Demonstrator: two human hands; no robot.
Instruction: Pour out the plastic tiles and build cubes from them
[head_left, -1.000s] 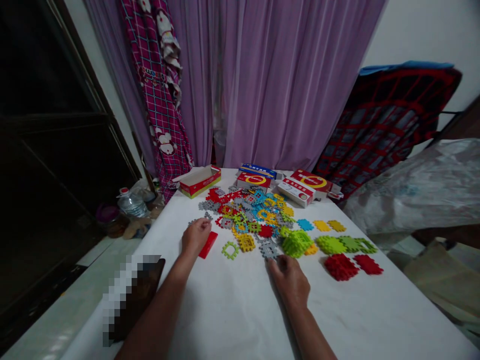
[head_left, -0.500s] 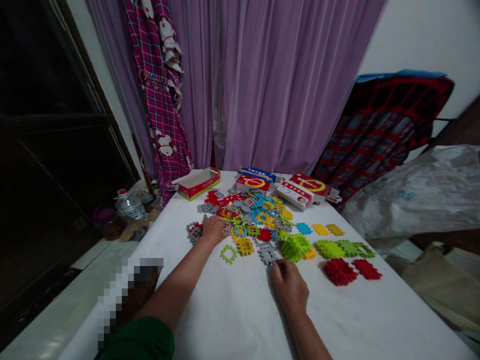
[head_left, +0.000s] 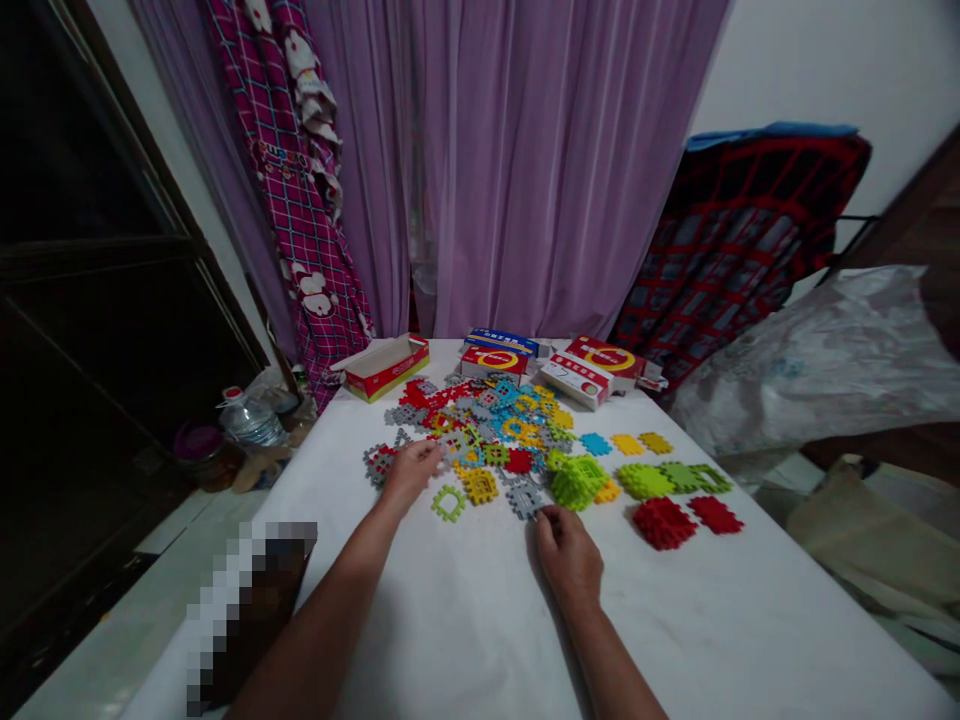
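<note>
My left hand (head_left: 411, 472) is closed at the left front of a pile of interlocking plastic tiles (head_left: 480, 405). Its fingertips pinch a grey tile (head_left: 454, 446), raised a little over the pile. On the near side, my right hand (head_left: 571, 555) rests on the table with curled fingers. Its thumb and forefinger meet the corner of another grey tile (head_left: 525, 497); its palm side is hidden. A green tile frame (head_left: 448, 503) and a yellow tile (head_left: 481, 486) lie between the hands. Beyond the right hand sits a green cube of joined tiles (head_left: 577, 482).
A red tile cube (head_left: 663, 522) and a flat red tile (head_left: 716, 514) are at the right, near green tiles (head_left: 646, 481). Blue and yellow tiles (head_left: 625, 444) lie behind. An open box (head_left: 390, 368) and several cartons (head_left: 576, 379) stand along the white table's (head_left: 465, 620) far edge.
My left hand has drawn back slightly from the pile, and the grey tile now shows in its fingertips. The right hand stays by its grey tile. The whole view has shifted a little.
</note>
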